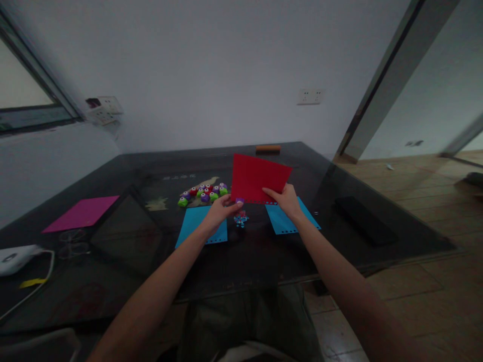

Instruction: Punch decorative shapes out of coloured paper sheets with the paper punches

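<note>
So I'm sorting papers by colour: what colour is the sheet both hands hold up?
Red: the flat red paper sheet, clearest in the head view.

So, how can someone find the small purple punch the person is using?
Start from the dark glass table, then the raised red sheet at its middle. At the sheet's lower left edge, the left hand pinches the purple punch, the only one away from the cluster of punches.

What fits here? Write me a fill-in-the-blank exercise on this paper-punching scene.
1. Both hands hold up a ____ sheet of paper.
2. The left hand grips a small purple ____ at the sheet's lower edge.
3. Two ____ sheets lie flat on the table.
4. A ____ sheet lies far left.

Missing: red; punch; blue; pink
</note>
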Tool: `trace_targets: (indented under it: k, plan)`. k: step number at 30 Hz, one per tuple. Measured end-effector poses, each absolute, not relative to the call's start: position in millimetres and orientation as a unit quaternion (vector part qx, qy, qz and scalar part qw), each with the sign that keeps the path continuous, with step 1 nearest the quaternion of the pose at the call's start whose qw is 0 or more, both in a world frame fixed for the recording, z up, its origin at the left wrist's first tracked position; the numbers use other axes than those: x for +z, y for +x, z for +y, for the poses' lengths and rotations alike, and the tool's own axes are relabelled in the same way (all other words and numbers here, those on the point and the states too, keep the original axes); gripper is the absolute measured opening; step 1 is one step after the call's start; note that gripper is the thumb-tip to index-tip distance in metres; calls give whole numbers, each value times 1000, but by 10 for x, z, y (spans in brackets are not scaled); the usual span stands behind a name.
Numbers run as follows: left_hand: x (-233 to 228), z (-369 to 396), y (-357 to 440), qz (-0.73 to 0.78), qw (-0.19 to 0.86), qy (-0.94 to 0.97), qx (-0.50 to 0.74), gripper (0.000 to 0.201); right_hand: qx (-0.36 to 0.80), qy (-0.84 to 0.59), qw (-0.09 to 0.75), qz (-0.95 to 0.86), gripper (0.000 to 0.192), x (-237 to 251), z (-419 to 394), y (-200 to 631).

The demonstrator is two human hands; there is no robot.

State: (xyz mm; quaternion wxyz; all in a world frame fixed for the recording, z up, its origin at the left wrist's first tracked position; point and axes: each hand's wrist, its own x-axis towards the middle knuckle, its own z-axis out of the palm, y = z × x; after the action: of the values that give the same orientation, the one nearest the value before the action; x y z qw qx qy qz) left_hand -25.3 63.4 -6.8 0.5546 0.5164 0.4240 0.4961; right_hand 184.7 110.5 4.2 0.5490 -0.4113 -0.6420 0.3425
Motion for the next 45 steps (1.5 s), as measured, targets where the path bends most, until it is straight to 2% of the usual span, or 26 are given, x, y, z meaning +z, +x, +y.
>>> trace_targets:
  k: [19, 45]
  plan:
    - [-51, 640, -269, 411, 595, 484, 492, 34, 308, -399, 515, -693, 29, 7, 1155, 1878]
    - [-113, 679, -318, 433, 552, 518, 489, 38, 279, -403, 510, -706, 28, 23, 1133, 1876]
